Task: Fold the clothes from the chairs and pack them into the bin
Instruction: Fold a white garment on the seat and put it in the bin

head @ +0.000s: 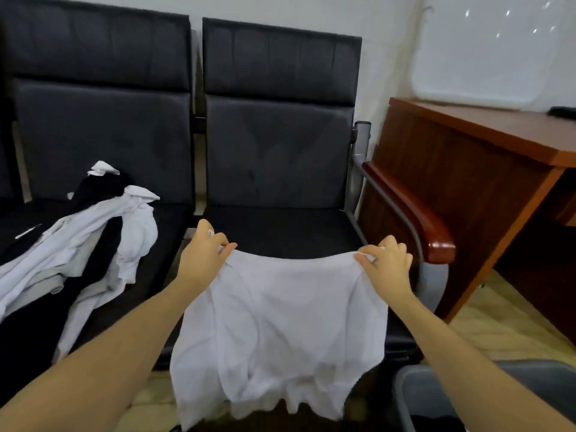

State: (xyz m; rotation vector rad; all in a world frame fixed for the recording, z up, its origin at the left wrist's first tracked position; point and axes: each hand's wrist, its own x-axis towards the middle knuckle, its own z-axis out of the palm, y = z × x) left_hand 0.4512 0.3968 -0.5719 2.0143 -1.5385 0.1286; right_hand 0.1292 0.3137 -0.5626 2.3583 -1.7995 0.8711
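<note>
a grey bin point(414, 397) sits at about 5 o'clock, cut off by the frame edge and partly covered by the right forearm; what shows of its inside is dark, and whether anything lies in it cannot be told.

a white garment point(274, 332) hangs in the middle of the view, its top edge stretched over the front of the right-hand black chair point(280, 169), its lower hem drooping toward 6 o'clock. blur makes it hard to tell what kind of garment it is.

at 9 o'clock a heap of white and black clothes point(84, 244) lies on the seat of the left-hand black chair point(103, 126); the pieces are tangled and cannot be counted. a wooden desk point(467, 169) stands at 3 o'clock, with a small dark thing on it too cut off to name.

the left hand point(202, 260) pinches the garment's top left corner between thumb and fingers. the right hand point(386, 266) grips the top right corner the same way. both arms reach forward, bare, hands well apart with the cloth taut between them.
</note>
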